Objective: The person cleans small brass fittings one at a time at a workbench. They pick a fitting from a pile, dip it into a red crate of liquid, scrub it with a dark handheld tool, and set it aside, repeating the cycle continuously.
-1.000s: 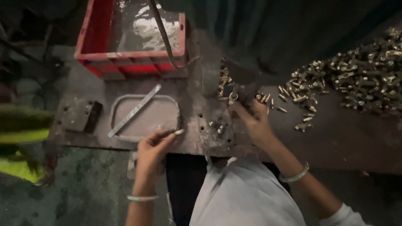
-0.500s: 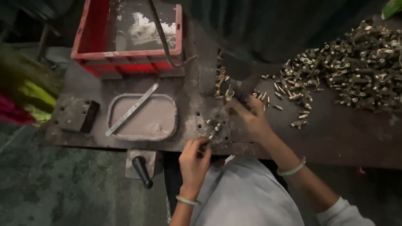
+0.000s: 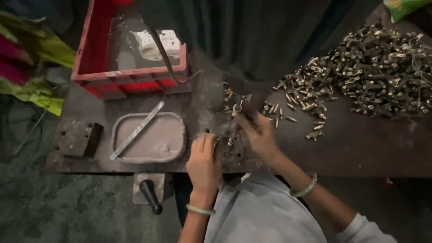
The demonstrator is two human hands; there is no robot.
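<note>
— Both hands are seen low over the dark workbench [image 3: 360,148]; how are they posed?

— Palm-down, the left hand [image 3: 203,162] is laid with its fingers curled at a small metal fixture [image 3: 228,143]. Just beside it, the right hand [image 3: 260,137] is stretched forward, its fingers pinched on a small brass part [image 3: 237,108]. The forearms are angled inward, a bangle being worn on each wrist.

— Is anything gripped by the left hand?

— That cannot be told; its fingertips are hidden.

— What is placed around them?

— Loose brass pieces [image 3: 288,105] are scattered just beyond the right hand, and a large heap of them [image 3: 382,72] is piled well to its right. A grey tray [image 3: 150,139] with a metal strip [image 3: 137,130] across it is set left of the left hand, a red crate [image 3: 130,76] beyond that.
</note>
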